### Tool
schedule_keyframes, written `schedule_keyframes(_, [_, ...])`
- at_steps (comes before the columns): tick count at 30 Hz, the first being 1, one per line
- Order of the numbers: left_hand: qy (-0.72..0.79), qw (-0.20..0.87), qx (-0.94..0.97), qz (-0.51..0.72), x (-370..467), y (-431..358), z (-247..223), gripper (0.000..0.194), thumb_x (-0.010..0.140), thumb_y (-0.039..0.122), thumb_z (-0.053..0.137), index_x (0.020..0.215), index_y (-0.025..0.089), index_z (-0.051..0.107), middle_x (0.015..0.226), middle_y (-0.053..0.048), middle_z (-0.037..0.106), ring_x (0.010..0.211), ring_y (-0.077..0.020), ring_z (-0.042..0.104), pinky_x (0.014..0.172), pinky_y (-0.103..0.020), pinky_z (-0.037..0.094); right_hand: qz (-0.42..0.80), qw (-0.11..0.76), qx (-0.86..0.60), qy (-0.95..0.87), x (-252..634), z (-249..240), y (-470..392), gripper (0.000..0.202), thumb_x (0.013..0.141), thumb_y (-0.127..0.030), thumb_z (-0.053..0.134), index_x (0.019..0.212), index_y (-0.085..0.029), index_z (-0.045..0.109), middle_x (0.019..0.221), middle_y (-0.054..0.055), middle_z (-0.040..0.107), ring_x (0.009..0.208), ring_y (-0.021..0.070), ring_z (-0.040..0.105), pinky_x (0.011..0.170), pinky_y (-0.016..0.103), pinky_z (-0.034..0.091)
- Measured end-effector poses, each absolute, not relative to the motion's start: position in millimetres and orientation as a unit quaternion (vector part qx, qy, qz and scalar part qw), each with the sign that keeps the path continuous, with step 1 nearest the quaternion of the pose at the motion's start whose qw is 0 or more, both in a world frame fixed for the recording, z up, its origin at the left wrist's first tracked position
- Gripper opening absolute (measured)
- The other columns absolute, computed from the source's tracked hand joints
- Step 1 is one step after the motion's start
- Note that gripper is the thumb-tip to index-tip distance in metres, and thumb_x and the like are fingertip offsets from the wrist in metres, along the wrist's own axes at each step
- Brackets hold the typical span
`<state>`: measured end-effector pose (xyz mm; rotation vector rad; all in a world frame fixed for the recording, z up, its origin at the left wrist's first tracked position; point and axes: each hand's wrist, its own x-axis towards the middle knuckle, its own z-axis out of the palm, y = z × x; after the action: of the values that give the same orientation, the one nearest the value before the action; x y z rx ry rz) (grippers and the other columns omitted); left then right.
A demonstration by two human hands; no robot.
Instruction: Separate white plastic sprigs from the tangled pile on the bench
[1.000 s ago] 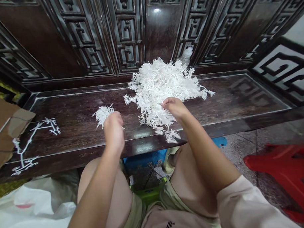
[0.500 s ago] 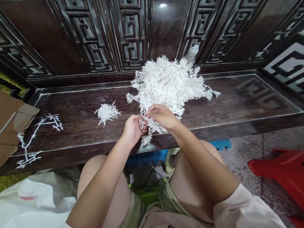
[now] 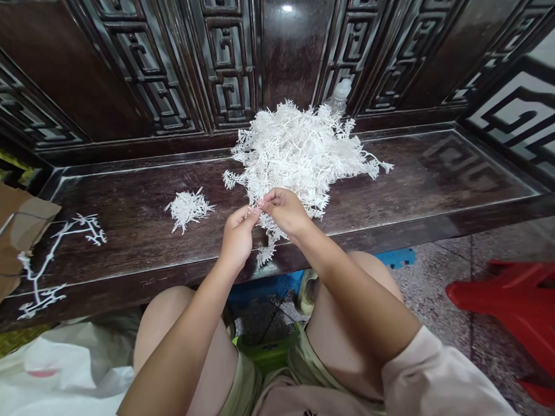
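Note:
A large heap of white branching plastic sprigs lies on the dark wooden bench. At its front left edge, my left hand is closed, thumb and fingers pinching a small white piece. My right hand meets it from the right, its fingertips pinched on the same white piece. Most of that piece is hidden by the fingers. A drooping white sprig hangs at the bench's front edge below the hands. Left of them sits a small pile of white bits.
A long white branch piece lies at the left beside a cardboard box. Behind the heap stands a clear bottle against the carved back panel. A red stool is on the floor at right, a white bag at lower left.
My left hand's fingers have closed into a pinch and both hands' fingertips have come together. The sprig strands seen between the hands are now mostly hidden. The whole view has shifted slightly.

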<state>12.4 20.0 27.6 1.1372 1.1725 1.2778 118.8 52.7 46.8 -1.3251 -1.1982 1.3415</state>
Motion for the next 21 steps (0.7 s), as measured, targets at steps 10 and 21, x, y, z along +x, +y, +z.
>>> schedule_keyframes(10, [0.463, 0.470, 0.377, 0.650, 11, 20, 27, 0.029, 0.070, 0.027, 0.055, 0.050, 0.016, 0.038, 0.053, 0.004, 0.032, 0.051, -0.0074, 0.028, 0.050, -0.021, 0.024, 0.469, 0.516, -0.634, -0.336, 124, 37, 74, 0.007, 0.063, -0.012, 0.054, 0.061, -0.017, 0.049, 0.069, 0.001, 0.055, 0.066, 0.0108, 0.050, 0.067, 0.027, 0.040])
schedule_keyframes(21, [0.687, 0.505, 0.142, 0.503, -105, 83, 9, 0.021, 0.073, 0.021, 0.038, 0.053, 0.016, 0.040, 0.043, 0.003, 0.033, 0.035, -0.0070, 0.027, 0.037, -0.020, 0.022, 0.549, 0.412, -0.574, -0.447, 140, 55, 64, 0.019, 0.062, -0.033, 0.064, 0.064, -0.019, 0.052, 0.070, 0.000, 0.053, 0.066, 0.0116, 0.046, 0.062, 0.028, 0.036])
